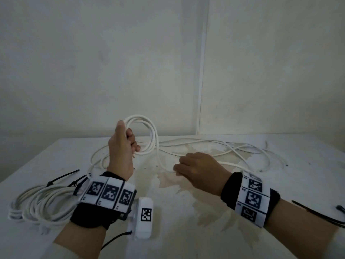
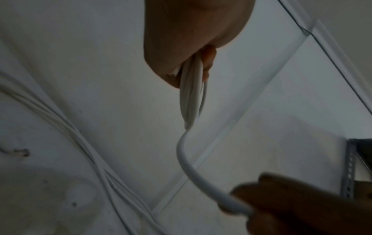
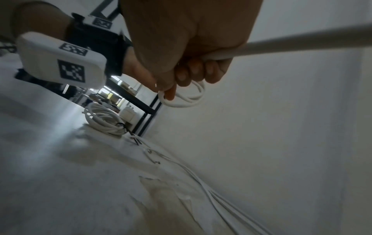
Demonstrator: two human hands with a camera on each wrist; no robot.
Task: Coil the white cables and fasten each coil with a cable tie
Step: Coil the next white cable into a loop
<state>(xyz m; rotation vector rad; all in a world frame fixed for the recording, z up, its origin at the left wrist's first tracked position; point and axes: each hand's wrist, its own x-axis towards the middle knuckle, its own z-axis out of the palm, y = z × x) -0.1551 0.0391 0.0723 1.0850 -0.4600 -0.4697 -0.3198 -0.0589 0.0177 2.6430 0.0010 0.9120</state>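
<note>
My left hand is raised above the table and grips a small coil of white cable; the left wrist view shows the coil's strands squeezed in the fist. One strand runs down from the coil to my right hand, which is low over the table with its fingers curled round the cable. The rest of this loose cable lies in wide curves along the table's far side. Black cable ties lie at the left.
Finished white coils lie at the table's near left, seen also in the right wrist view as a tied bundle. More black ties lie at the near right edge. A white wall stands right behind the table.
</note>
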